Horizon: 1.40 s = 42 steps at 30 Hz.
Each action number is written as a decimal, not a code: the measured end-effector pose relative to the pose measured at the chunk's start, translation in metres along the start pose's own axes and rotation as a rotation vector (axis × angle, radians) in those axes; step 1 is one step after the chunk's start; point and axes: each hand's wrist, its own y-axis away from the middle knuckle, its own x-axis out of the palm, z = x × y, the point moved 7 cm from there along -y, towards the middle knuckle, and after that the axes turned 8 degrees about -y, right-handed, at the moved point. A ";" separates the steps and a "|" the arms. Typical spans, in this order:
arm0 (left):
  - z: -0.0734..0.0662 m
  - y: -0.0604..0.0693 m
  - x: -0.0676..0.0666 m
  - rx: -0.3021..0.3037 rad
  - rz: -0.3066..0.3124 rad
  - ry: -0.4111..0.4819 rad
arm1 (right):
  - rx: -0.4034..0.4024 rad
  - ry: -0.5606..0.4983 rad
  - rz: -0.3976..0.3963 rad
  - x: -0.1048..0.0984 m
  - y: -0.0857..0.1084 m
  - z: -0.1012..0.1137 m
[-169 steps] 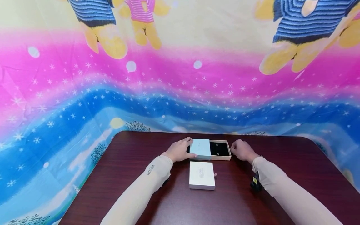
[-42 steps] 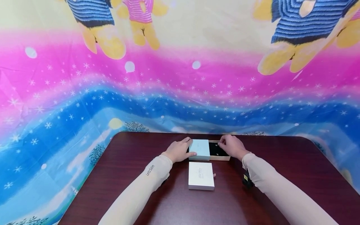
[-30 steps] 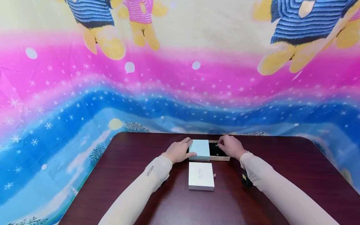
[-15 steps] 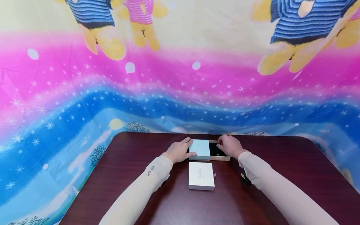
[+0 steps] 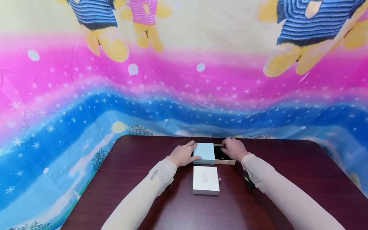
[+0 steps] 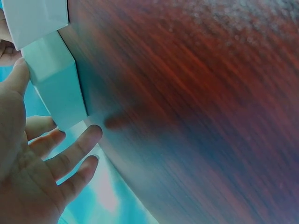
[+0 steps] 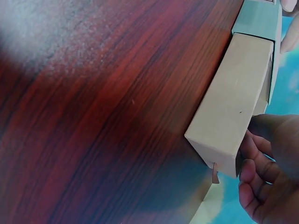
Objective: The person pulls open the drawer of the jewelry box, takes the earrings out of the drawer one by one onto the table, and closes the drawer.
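Observation:
A pale blue box sleeve (image 5: 204, 151) lies at the back of the table, with a cream drawer (image 5: 225, 162) slid partly out to its right. My left hand (image 5: 181, 154) grips the sleeve's left end between thumb and fingers; two other fingers stick out free in the left wrist view. Inside the drawer is a black lining (image 5: 219, 155) with one small star-shaped piece (image 5: 222, 158) showing. Curled fingers of my right hand (image 5: 235, 149) reach over the drawer onto the lining. Their fingertips cover the upper star's place, and the drawer wall (image 7: 229, 98) hides them in the right wrist view.
In front of the sleeve lies a white box (image 5: 205, 179) with a small pull tab at its right. The drawer carries a ribbon tab (image 7: 215, 173) on its end. Behind the dark wooden table (image 5: 138, 153) hangs a patterned cloth (image 5: 184, 80).
The right hand has moved from the drawer's right end to over its lining, then slightly further left. The upper star is now covered. The left hand has kept its hold on the sleeve.

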 end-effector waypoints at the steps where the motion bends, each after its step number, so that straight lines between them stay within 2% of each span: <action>1: 0.000 0.000 0.000 -0.001 0.002 -0.002 | -0.005 0.009 -0.003 0.000 0.000 0.001; 22: 0.000 -0.002 0.000 -0.001 0.000 -0.016 | -0.056 0.112 -0.020 -0.001 -0.005 0.009; 32: -0.001 -0.001 -0.003 0.003 -0.010 -0.024 | -0.054 0.104 0.005 -0.001 -0.009 0.012; 38: -0.001 -0.001 -0.002 -0.002 0.002 -0.014 | -0.057 0.138 0.039 0.001 -0.010 0.013; 42: -0.001 0.000 -0.002 -0.005 0.006 -0.012 | -0.060 0.173 0.031 0.001 -0.010 0.014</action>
